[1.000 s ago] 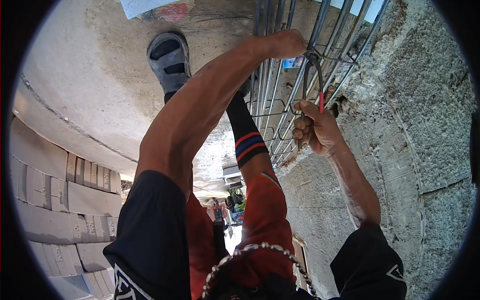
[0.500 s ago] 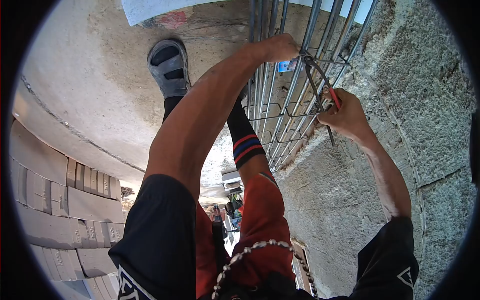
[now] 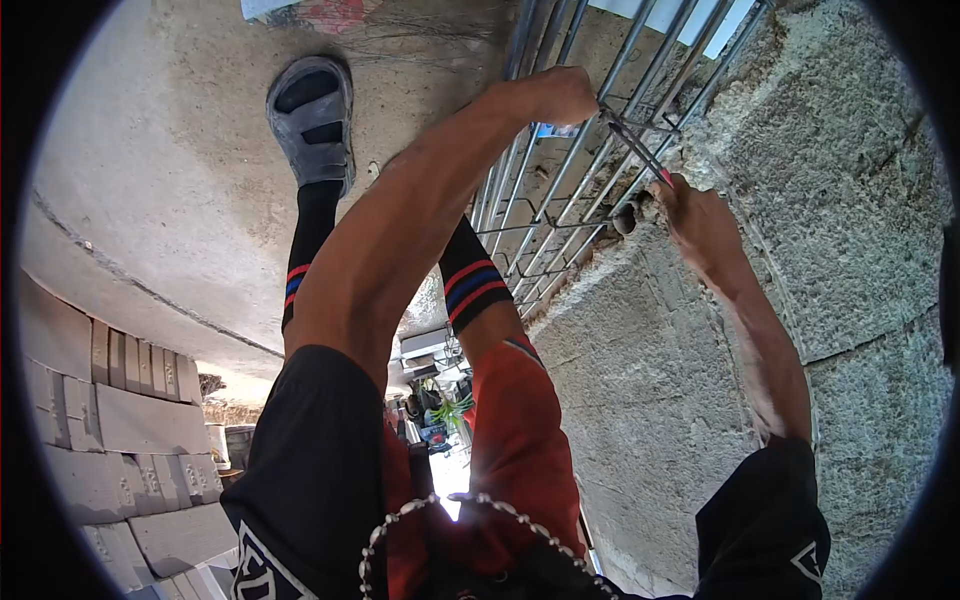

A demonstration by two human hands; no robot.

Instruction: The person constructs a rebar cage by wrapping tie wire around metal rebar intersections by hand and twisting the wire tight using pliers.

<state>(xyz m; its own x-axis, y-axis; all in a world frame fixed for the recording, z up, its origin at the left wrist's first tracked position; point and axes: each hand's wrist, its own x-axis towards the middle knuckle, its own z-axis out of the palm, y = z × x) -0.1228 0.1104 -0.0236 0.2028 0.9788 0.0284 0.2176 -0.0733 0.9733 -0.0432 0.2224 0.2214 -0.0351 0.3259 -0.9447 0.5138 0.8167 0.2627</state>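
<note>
My right hand [image 3: 700, 222] is closed around the red-gripped handles of steel pincers [image 3: 638, 150]. The handles lie close together, and the jaws point up and left toward a crossing of bars. Beside those jaws my left hand [image 3: 562, 97] is held as a fist at the rebar cage [image 3: 668, 42]. Its fingertips face away from me, so whatever they pinch is hidden. Long steel bars run diagonally through the cage, joined by bent stirrups. The pincers' tip is near one stirrup.
A rough concrete wall [image 3: 650, 400] borders the cage on the right. My sandalled foot [image 3: 318, 125] stands on the concrete floor [image 3: 180, 200] at left. Stacked grey blocks [image 3: 150, 415] line the lower left. A blue printed piece [image 3: 556, 131] shows behind the bars.
The pincers' handles have come together from a wide spread, and my right hand has turned. My left hand stays at the same crossing. The view has shifted slightly.
</note>
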